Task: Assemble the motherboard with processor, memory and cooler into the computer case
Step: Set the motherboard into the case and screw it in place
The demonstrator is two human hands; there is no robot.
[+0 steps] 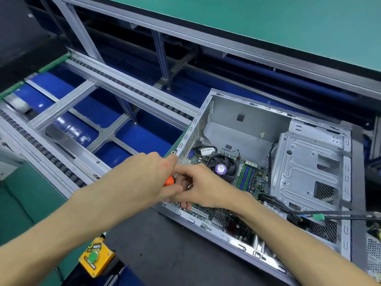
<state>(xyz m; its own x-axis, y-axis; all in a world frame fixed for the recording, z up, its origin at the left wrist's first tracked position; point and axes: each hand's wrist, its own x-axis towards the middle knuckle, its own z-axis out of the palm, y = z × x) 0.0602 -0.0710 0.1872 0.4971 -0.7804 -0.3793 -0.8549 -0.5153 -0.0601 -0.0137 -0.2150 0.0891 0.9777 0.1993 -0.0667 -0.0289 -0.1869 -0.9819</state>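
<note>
A head-worn camera looks down at an open computer case (309, 129) lying on its side on a dark mat (165, 250) on the worktop. The motherboard (218, 217) sits flat on the floor of the case. On it, a round black cooler fan (221, 165) with a purple centre label is fixed near the far left corner of the board, and green and blue memory sticks (245, 176) stand in their slots just to the fan's right. A grey metal drive cage (305, 172) fills the right side of the case, with black cables and a green connector (318, 217) trailing in front of it.

Both hands meet at the near left edge of the case, touching each other. The left hand (144, 178) has its fingers curled around the orange handle of a screwdriver (169, 180), only a small part of which shows. The right hand (198, 186) has its fingers curled, with the fingertips down near the board and close to the tool; whether they pinch anything cannot be told.

To the left runs a metal roller conveyor frame (107, 87) over blue floor. A yellow box with a green button (95, 256) sits at the near left edge of the mat.
</note>
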